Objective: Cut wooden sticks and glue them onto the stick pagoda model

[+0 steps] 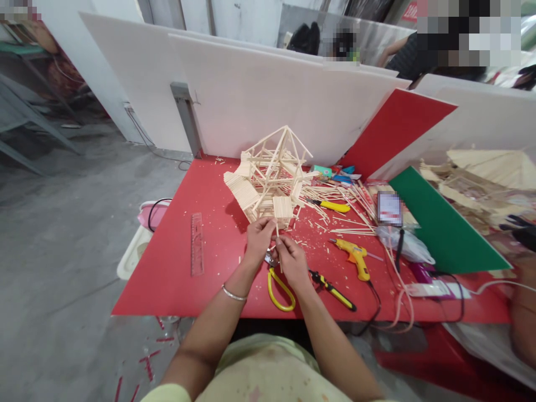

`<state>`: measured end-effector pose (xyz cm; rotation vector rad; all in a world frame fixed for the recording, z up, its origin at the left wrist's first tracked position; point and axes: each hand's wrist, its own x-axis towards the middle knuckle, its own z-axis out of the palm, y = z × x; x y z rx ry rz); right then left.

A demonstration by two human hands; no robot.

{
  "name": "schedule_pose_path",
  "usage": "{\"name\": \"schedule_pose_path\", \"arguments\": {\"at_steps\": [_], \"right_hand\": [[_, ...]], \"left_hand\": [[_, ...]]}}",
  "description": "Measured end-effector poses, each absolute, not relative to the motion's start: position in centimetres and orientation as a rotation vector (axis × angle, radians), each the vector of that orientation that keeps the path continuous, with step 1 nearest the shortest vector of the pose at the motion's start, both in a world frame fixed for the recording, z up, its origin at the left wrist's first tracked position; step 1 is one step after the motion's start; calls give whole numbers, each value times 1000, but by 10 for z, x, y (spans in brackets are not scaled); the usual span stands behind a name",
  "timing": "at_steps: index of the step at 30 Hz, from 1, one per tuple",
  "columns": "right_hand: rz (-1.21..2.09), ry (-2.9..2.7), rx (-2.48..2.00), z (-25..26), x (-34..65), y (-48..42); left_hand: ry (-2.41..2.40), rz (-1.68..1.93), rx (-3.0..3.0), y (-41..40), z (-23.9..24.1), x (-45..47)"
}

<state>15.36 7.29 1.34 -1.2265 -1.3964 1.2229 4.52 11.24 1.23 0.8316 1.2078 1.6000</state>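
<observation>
My left hand (260,237) and my right hand (292,258) are close together over the red table, pinching a thin wooden stick (277,230) between them. Just beyond my fingers stands a model building (274,178) of pale wooden sticks, with an open pointed frame on top and slatted roof panels. The stick is near its front panel; whether it touches cannot be told. Under my hands lies a yellow-handled cutter (281,290), its jaws partly hidden. To the right of my right hand is a black-and-yellow tool (335,290).
A yellow glue gun (354,258) with a cord lies on the right. Yellow-handled pliers (333,206) rest near loose sticks (355,230). A clear ruler (196,244) lies left on the red table (167,279). White boards (272,95) and a green board (452,234) stand around; other people are beyond.
</observation>
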Motion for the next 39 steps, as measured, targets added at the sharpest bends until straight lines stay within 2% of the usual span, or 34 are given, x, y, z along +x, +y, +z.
{"name": "schedule_pose_path", "arguments": {"at_steps": [39], "right_hand": [[1235,-1385,-1225,13,153,73]], "left_hand": [[1210,1621,807,112,13,46]]}}
